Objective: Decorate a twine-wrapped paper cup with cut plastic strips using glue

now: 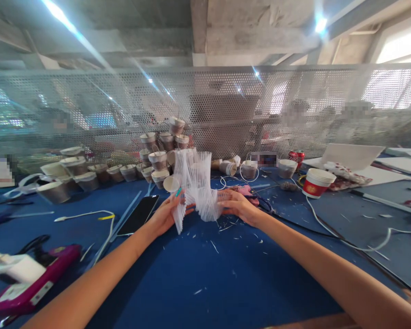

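Observation:
Both hands hold up a white ribbed mesh-like sleeve point(198, 187) over the blue table point(208, 274). My left hand point(166, 214) pinches its lower left edge, fingers closed. My right hand point(238, 205) grips its right side, fingers wrapped round it. The sleeve stands upright between the hands, stretched and partly see-through. Small white scraps lie on the table beneath it.
A black phone point(139, 214) lies left of my left hand. Stacked brown-filled cups point(159, 157) stand behind. A red paper cup point(315, 183), white cables point(345, 240), a magenta tool point(30, 285) and a perforated metal screen point(123, 105) surround the work spot.

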